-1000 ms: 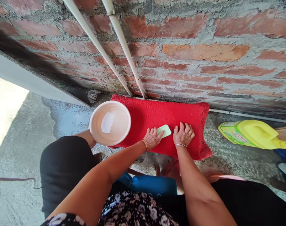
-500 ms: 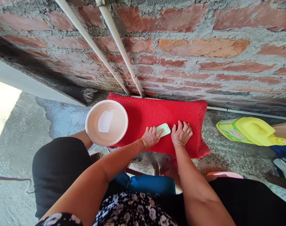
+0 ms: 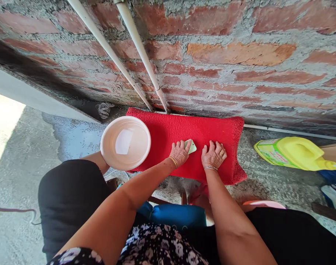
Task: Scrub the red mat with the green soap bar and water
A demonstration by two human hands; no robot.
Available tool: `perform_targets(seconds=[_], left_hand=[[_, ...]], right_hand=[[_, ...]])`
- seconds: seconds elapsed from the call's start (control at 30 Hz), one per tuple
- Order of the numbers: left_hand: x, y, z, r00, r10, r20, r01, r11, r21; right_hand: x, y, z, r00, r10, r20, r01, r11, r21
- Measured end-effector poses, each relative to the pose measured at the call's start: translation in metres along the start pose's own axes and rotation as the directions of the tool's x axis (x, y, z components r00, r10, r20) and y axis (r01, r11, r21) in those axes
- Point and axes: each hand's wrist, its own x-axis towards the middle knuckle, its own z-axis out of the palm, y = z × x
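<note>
My left hand (image 3: pixel 180 152) is closed over a flat, pale green scrubbing brush (image 3: pixel 193 148). The brush has a small hole at one end; its underside is hidden against the red plush mat (image 3: pixel 170 129). To the right, my right hand (image 3: pixel 213 155) lies on the mat with fingers spread, holding nothing. The mat covers a low support, its right end hanging over. At the mat's left end sits a pale pink basin (image 3: pixel 108 129) of water, with a bright reflection in it.
A brick wall (image 3: pixel 240 57) with two white pipes (image 3: pixel 136 42) rises just behind the mat. On the concrete floor at right lies a yellow detergent jug (image 3: pixel 297 151). A grey rag (image 3: pixel 104 109) lies by the wall at left, and a pink basin's rim (image 3: pixel 270 203) shows beside my right leg.
My left hand has slid the brush slightly up and left over the mat and now covers more of it. My right hand stays in place.
</note>
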Motion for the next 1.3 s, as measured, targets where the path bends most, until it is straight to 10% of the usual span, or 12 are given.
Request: perform_targets(seconds=[0.17, 0.4, 0.67, 0.9, 1.17, 1.3], left_hand=[[-0.045, 0.005, 0.022, 0.979, 0.195, 0.061, -0.194, 0.981, -0.02], [-0.013, -0.006, 0.007, 0.99, -0.14, -0.036, 0.139, 0.99, -0.02], [-0.049, 0.014, 0.025, 1.0, 0.026, -0.005, -0.026, 1.0, -0.016], [-0.022, 0.003, 0.008, 0.982, -0.189, -0.016, 0.187, 0.981, -0.056], [-0.067, 0.03, 0.033, 1.0, 0.01, -0.012, -0.01, 0.999, -0.048], [-0.049, 0.013, 0.021, 0.992, -0.127, -0.022, 0.125, 0.99, -0.064]], right_hand=[[0.001, -0.001, -0.001, 1.0, 0.004, 0.008, -0.004, 1.0, -0.002], [0.001, 0.0, -0.001, 1.0, -0.001, -0.002, 0.001, 1.0, -0.003], [0.0, 0.0, -0.001, 1.0, -0.001, 0.003, 0.001, 1.0, -0.002], [0.0, 0.001, 0.001, 1.0, -0.009, -0.019, 0.009, 1.0, -0.014], [0.0, 0.001, 0.001, 1.0, -0.02, -0.021, 0.02, 1.0, -0.01], [0.0, 0.001, 0.002, 1.0, -0.019, -0.023, 0.019, 1.0, -0.02]])
